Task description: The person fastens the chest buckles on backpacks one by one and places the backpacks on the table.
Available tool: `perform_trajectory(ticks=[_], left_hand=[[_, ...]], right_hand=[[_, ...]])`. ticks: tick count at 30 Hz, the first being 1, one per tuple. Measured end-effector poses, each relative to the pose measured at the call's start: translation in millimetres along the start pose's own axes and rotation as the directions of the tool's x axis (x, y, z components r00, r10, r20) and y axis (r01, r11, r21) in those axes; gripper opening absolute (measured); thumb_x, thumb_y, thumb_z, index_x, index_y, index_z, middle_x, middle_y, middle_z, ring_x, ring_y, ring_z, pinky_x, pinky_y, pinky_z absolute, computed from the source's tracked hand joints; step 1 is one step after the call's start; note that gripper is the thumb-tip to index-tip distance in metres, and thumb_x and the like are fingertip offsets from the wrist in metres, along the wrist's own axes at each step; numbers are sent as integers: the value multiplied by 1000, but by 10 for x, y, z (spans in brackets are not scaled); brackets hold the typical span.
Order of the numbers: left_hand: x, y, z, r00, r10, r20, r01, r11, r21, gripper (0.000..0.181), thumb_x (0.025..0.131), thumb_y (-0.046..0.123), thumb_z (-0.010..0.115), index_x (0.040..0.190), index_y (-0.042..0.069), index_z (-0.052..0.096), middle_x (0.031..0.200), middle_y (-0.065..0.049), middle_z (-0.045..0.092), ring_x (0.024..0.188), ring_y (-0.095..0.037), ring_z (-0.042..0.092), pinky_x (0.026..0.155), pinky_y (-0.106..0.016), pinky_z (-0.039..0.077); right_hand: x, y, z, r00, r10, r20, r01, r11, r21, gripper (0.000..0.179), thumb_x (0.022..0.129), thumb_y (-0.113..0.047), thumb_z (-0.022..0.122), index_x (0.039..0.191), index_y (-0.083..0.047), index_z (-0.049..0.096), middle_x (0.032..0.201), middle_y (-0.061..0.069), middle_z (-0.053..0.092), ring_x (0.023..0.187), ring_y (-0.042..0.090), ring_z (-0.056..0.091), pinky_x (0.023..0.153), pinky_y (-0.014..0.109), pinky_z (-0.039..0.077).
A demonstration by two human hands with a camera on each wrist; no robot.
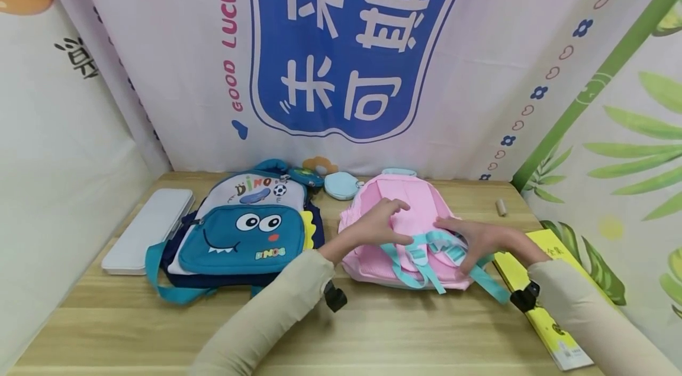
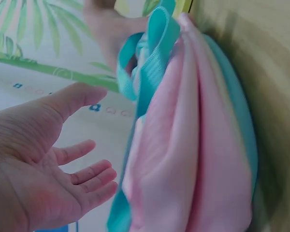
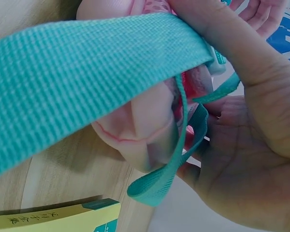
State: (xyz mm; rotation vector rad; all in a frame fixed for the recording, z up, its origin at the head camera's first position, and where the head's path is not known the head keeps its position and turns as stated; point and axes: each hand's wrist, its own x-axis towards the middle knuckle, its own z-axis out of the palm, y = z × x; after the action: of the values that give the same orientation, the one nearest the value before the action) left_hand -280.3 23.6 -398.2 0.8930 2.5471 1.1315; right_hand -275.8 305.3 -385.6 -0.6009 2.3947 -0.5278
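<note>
Pink backpack (image 1: 407, 195) sits right of centre on the table (image 1: 383, 337), lying flat, its strap side up, as I watch through the head view. Working from the left, I see a white case (image 1: 146, 231), set at a slant near the wall cloth. Just beside it lies the dino backpack (image 1: 234, 248), eyes and toothy mouth facing up, a teal strap looping off its near left corner. At its top right I have a small teal pouch (image 1: 306, 177), then a pale blue pouch (image 1: 342, 185) near the pink pack's upper left.

Next comes the left hand (image 1: 375, 225), above the pink pack. Its fingers are spread and slightly bent, thumb well apart; my left wrist view shows the palm bare, with nothing in it, just beside the fabric.

Turquoise straps (image 1: 490, 285) lie loose across the pack's near right part. Around them is the right hand (image 1: 482, 240), thumb and fingers wide apart in a C, straps running between; I cannot tell how firmly it touches them.

Farther right, a small tan cylinder (image 1: 501, 208) lies toward the back, and a yellow book (image 1: 554, 325) lies partly behind the right sleeve (image 1: 581, 299).
</note>
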Motion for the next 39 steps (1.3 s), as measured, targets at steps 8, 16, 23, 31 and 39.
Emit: perform_trajectory(ticks=[8,16,23,31,39], left_hand=[[147,76,274,1000,-20,-24,21,999,35,63,83,29,84,137,8,59,131,-15,61,117,-23,60,99,-26,50],[229,202,413,997,-73,-36,77,988,132,57,84,32,83,132,10,62,125,-8,64,103,-15,59,87,-24,50],[283,224,479,989,-129,-66,139,975,173,53,84,35,83,128,11,64,114,-4,63,92,-12,55,78,-23,48],[337,262,533,984,-153,-92,173,941,289,48,85,44,82,121,17,67,108,1,62,90,-11,55,75,-24,48],[363,273,564,979,-166,-116,196,923,331,35,85,44,81,109,21,70,100,4,59,86,-10,52,75,-25,47]], right_hand=[[-1,4,4,999,-39,-3,39,999,-20,115,71,-30,92,160,-4,24,166,26,19,150,52,18,114,75,23],[-11,5,13,999,-51,-15,51,998,-23,115,70,-30,93,159,-3,26,165,28,19,150,53,19,114,75,24],[-10,-10,12,999,-51,-15,51,999,-17,114,70,-28,92,159,-2,26,165,28,20,150,53,19,114,75,25],[-7,-25,8,1000,-27,-6,27,1000,5,115,70,-28,92,160,-3,25,166,27,19,150,52,19,113,77,24],[6,-16,14,1000,-7,-4,7,1000,20,117,70,-30,94,161,-7,24,166,26,18,150,51,17,113,78,21]])
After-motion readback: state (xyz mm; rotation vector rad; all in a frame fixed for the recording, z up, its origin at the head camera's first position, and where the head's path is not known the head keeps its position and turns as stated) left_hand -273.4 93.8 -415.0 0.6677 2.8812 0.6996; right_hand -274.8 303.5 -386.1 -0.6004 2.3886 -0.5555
